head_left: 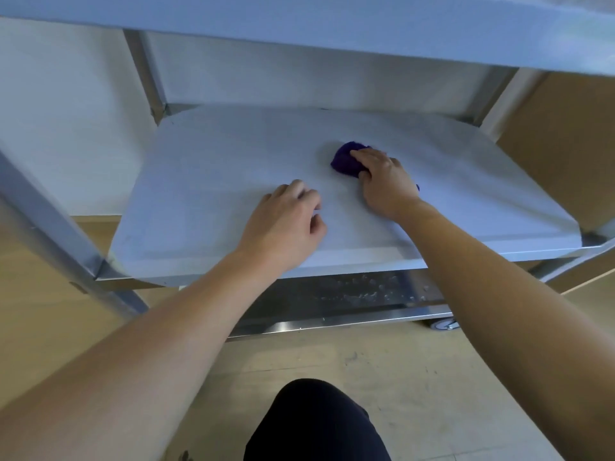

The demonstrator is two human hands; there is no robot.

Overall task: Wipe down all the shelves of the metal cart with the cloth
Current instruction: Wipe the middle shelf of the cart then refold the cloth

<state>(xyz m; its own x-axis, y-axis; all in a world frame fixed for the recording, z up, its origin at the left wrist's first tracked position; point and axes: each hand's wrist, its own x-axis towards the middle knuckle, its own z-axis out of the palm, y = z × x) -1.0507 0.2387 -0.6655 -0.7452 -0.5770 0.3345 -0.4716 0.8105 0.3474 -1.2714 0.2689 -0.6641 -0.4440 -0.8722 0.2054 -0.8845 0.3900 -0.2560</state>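
Observation:
A metal cart fills the view, and its middle shelf (206, 168) lies flat in front of me. My right hand (386, 183) grips a bunched purple cloth (346, 159) and holds it down on the shelf, right of centre. My left hand (286, 224) rests on the shelf near its front edge, fingers loosely curled and holding nothing. The top shelf (332, 24) hangs overhead. The bottom shelf (349, 294) shows below, with wet spots or crumbs on it.
Cart posts stand at the front left (60, 234), back left (146, 71) and back right (496, 94). A caster wheel (442, 324) sits low right. A cardboard box (565, 144) stands to the right. My dark-clothed knee (316, 424) is over the wooden floor.

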